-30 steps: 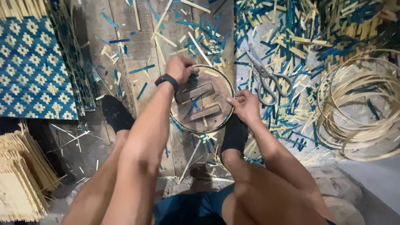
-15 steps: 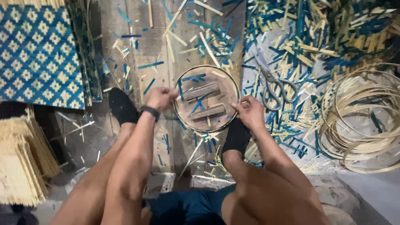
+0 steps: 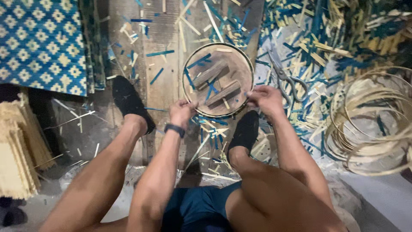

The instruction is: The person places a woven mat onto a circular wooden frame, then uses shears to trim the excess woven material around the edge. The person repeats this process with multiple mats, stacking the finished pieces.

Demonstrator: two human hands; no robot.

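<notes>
Left hand (image 3: 182, 112) slid down to round tray (image 3: 238, 64) near rim; both hands' fingers grasping it; two wooden blocks (image 3: 222, 93) inside

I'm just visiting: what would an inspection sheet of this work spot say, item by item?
Surface: worn wooden boards.
Job's things: round bamboo hoop frame lying on a round wooden form with two wooden blocks.
Clutter: blue and tan bamboo offcuts; metal scissors.
Hands: left hand and right hand pinch the hoop's near rim.
Cables: nothing seen.
Surroundings: blue-and-tan woven mat; coiled bamboo rings; tan strip bundle.
</notes>
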